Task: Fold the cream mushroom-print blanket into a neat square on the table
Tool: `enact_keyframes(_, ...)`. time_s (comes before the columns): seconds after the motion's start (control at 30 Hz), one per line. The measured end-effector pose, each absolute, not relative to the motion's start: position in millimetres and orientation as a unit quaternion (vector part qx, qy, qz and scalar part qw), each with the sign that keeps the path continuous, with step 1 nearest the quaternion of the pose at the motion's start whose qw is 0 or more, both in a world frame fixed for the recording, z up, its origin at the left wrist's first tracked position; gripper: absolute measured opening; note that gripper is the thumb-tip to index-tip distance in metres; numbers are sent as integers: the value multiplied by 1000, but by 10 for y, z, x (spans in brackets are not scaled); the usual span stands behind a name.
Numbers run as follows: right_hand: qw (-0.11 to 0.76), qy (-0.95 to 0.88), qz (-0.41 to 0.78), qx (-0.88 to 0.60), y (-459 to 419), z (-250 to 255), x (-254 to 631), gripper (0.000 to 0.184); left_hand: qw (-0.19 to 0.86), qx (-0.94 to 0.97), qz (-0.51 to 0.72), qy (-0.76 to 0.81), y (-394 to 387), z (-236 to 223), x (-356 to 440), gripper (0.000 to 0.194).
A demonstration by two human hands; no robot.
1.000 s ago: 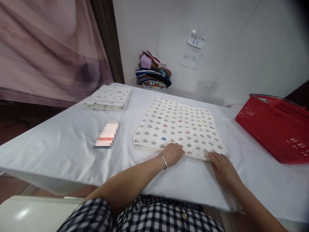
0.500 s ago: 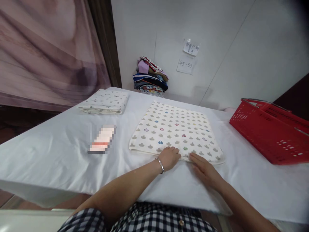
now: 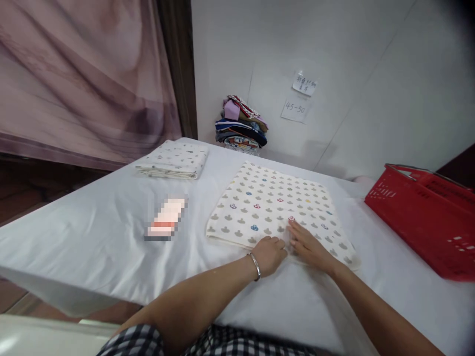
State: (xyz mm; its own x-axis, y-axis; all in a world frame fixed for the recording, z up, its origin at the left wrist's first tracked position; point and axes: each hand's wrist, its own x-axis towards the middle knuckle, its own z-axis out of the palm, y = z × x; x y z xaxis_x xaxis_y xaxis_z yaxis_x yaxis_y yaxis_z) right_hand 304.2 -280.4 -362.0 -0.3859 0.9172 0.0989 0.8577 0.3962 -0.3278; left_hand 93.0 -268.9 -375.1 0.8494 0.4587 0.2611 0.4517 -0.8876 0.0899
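Observation:
A white cloth (image 3: pixel 274 198), folded into a flat rectangle and printed with grey shapes and small coloured mushrooms, lies on the table in front of me. My left hand (image 3: pixel 270 254), a silver bracelet at its wrist, has its fingers curled over the cloth's near edge; the fingertips are partly hidden. Just to its right, my right hand (image 3: pixel 310 247) rests on the cloth near the same edge, fingers stretched forward and a little apart.
A second folded patterned cloth (image 3: pixel 174 160) lies at the table's far left. Nearer is a pixelated phone-like object (image 3: pixel 166 217). At right stands a red basket (image 3: pixel 419 217). Beyond the white-covered table (image 3: pixel 92 222) is a clothes stack (image 3: pixel 241 126) by the wall.
My right hand has slid forward, farther onto the printed cloth. My left hand stays at the near edge, its fingers more curled. The whole view has shifted slightly.

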Motion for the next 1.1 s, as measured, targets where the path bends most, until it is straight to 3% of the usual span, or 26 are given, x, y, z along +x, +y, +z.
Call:
enact_keyframes(0.13,127,-810,22,-572,-2436,-3677,3134,53,21,963,135,234,-2680,-3741,926,10)
enact_keyframes(0.33,1,-757,55,-651,-2142,-3842,3230,61,44,963,133,230,-2682,-3723,907,10)
enact_keyframes(0.5,35,-737,15,-675,-1953,-3810,3279,59,50,960,147,234,-2687,-3747,915,10)
enact_keyframes(0.8,10,-709,26,-704,-1574,-3975,3377,61,44,954,173,241,-2709,-3808,905,11)
enact_keyframes(1.1,-25,-691,15,-722,-1098,-3942,3392,59,13,945,225,237,-2601,-4268,1063,22)
